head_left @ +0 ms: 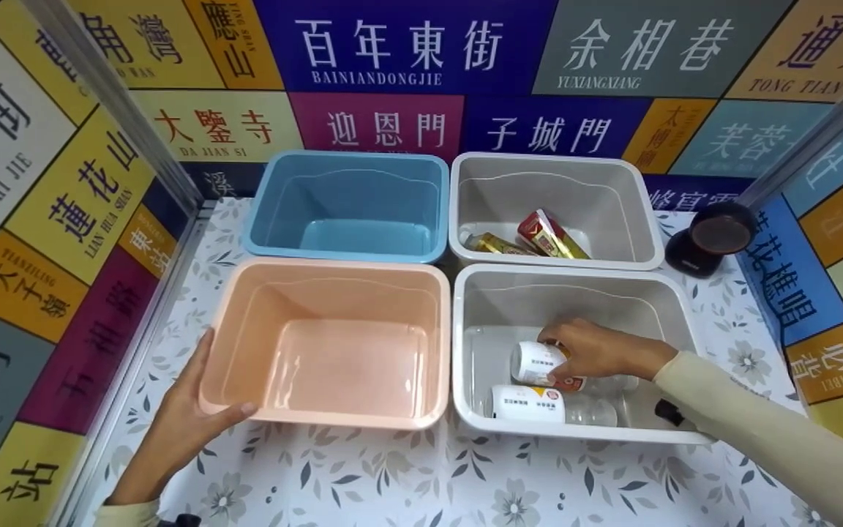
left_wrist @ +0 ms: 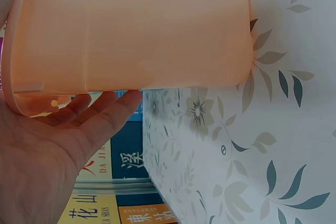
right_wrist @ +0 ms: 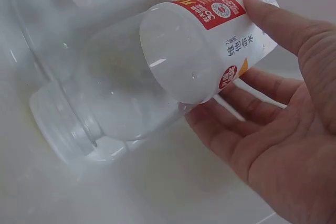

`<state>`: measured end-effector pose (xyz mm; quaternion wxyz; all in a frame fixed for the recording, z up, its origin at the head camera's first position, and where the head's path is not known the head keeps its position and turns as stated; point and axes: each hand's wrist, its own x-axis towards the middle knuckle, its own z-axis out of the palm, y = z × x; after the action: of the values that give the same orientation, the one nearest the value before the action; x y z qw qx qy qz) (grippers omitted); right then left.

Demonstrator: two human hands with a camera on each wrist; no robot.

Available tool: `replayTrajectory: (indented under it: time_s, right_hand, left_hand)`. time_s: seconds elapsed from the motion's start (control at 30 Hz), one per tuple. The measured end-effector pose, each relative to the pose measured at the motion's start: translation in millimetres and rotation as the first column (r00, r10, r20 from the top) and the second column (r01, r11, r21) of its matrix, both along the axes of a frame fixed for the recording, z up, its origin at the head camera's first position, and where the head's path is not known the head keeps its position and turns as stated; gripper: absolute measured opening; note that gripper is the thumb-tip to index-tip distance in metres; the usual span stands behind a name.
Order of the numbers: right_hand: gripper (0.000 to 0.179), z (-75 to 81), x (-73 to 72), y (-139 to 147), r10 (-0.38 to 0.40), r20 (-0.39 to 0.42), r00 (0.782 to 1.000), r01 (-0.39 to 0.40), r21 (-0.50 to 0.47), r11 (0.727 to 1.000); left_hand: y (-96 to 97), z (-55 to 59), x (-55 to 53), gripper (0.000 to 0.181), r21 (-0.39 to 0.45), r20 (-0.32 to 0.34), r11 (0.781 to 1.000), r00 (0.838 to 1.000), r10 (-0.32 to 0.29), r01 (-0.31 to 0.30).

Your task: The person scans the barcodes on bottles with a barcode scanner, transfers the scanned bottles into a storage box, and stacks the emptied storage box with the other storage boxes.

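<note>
Head view: right hand (head_left: pixel 601 348) gripping white-labelled cylindrical plastic bottle (head_left: pixel 535 360); left hand (head_left: pixel 189 408) holding rectangular peach plastic bin (head_left: pixel 352 359), corner under thumb, likely steadying.

A white floral-patterned tabletop (head_left: pixel 363 479) lies beneath the left hand (head_left: pixel 191 413) and right hand (head_left: pixel 601 351), while a wall (head_left: pixel 465 80) of colourful Chinese place-name panels (head_left: pixel 399 44) rises beyond them between metal posts (head_left: pixel 123 110).

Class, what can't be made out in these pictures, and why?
Head view: part of held bottle, behind right hand.
Head view: fine print on front bottle, too small.
Head view: underside of gold container, behind rim of back gray bin.
Left wrist: peach bin, cut off by top edge.
</note>
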<state>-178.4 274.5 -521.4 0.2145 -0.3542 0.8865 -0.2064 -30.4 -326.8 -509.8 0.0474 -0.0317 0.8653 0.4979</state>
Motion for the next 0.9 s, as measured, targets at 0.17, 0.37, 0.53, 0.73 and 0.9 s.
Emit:
replayTrajectory:
  time_s: [0.17, 0.37, 0.53, 0.73, 0.9]
  right_hand:
    - [0.044, 3.0, 1.0, 0, -0.014, 0.012, 1.000, 0.014, 0.004, 1.000]
    - [0.047, 9.3, -2.5, 5, -0.039, -0.018, 0.999, 0.039, -0.028, 0.999]
    - [0.052, 18.2, -4.4, 9, -0.066, -0.051, 0.996, 0.063, -0.064, 0.996]
    - [0.054, 31.7, -4.1, 12, -0.102, -0.102, 0.990, 0.093, -0.093, 0.991]
    - [0.055, 47.0, -3.0, 11, -0.131, -0.103, 0.986, 0.121, -0.104, 0.987]
  left_hand:
    - [-0.1, 0.6, -1.6, 0.129, 0.001, 0.004, 1.000, 1.000, -0.008, 0.008]
    - [0.0, 0.9, -2.0, 0.128, 0.004, 0.006, 1.000, 1.000, -0.011, 0.011]
    - [-0.4, 0.4, -1.7, 0.128, -0.012, -0.003, 1.000, 1.000, -0.013, 0.013]
    - [-0.1, -0.7, -0.3, 0.129, -0.018, -0.010, 1.000, 1.000, -0.003, 0.003]
    - [-0.2, -1.2, 0.4, 0.129, -0.008, 0.005, 1.000, 1.000, 0.004, -0.004]
